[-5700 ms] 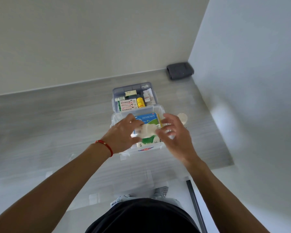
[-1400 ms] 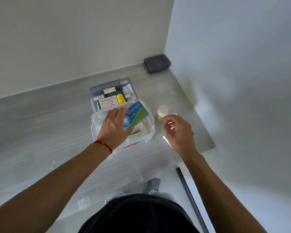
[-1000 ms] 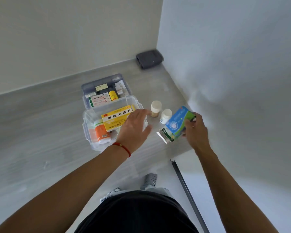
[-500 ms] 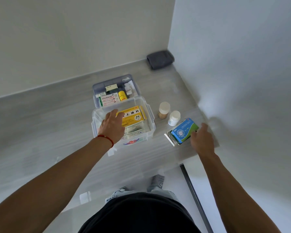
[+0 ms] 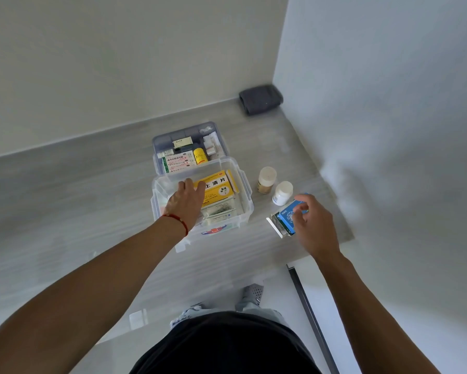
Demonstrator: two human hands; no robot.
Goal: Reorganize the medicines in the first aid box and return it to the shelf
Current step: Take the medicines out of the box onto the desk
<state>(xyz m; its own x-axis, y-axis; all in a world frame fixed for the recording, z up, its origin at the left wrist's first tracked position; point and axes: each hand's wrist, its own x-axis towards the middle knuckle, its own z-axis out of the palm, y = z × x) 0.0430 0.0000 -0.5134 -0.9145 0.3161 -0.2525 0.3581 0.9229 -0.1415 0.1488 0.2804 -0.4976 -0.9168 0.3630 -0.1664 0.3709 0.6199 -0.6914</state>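
The clear first aid box (image 5: 248, 195) stands open on the grey counter, its compartment tray (image 5: 183, 130) with small medicines just behind it. Inside lie a yellow medicine box (image 5: 220, 188) and flat packets (image 5: 219, 211). My left hand (image 5: 185, 204) reaches into the box palm down, fingertips on the yellow box's left end; what is under the palm is hidden. To the right a blue medicine box (image 5: 283, 222) lies on the counter with its end flap open, and my right hand (image 5: 312, 225) has its fingers curled on it. A cream-capped bottle (image 5: 266, 179) and a white bottle (image 5: 282, 193) stand upright between the two boxes.
A folded dark grey cloth (image 5: 260, 99) sits in the far corner where the two walls meet. The counter ends at its front right corner (image 5: 345, 237) close to my right hand. Below are a dark rail (image 5: 308, 306) and my grey shoe (image 5: 251, 292).
My right hand carried the blue box out of the first aid box and set it down on the counter right of the bottles. My left hand stayed inside the box, shifting onto the yellow box.
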